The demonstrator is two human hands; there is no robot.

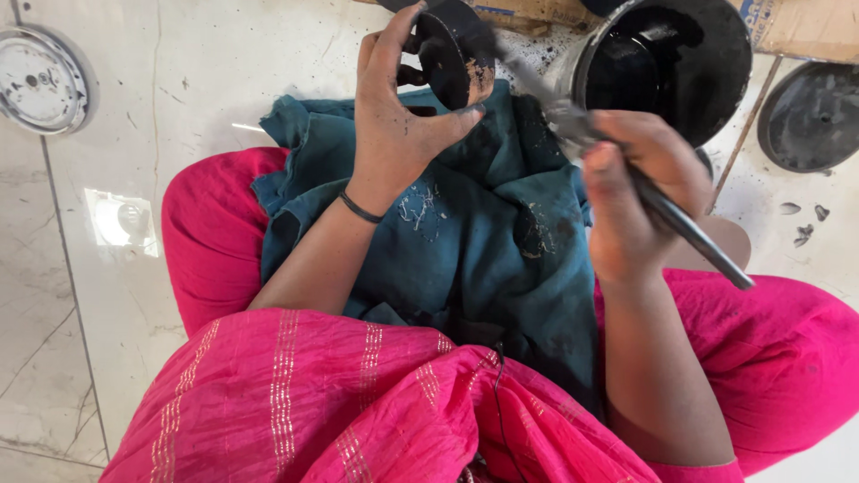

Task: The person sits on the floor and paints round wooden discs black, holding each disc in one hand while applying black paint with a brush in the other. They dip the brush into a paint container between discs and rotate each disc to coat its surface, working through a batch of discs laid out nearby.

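We hold in our left hand (394, 116) a small round piece (452, 55), like a shallow ring or cap, with the fingers curled around its rim and the thumb pressed on the near edge, so this hand is closed on it, above our lap. Our right hand (631, 192) is wrapped firmly around the handle of a brush (626, 170), whose tip reaches to the round piece. As we judge it, the painting of this piece is well advanced: its inner face and most of the rim look already black, but one small spot on the rim near our thumb shows bare brown, so some coating is left to do there. The black paint comes, it seems, from the open paint tin (667, 58) that stands on the floor just beyond our right hand, and it looks still quite full. A teal cloth (501, 241), stained with dark marks, lies over our pink-clad knees under both hands. Counting: one round piece in hand, one brush, one tin, one cloth; one black disc (810, 116) lies on the floor at the right, and one white disc (40, 80) at the far left. A few dark flecks (803, 224) lie on the floor tiles near the black disc.
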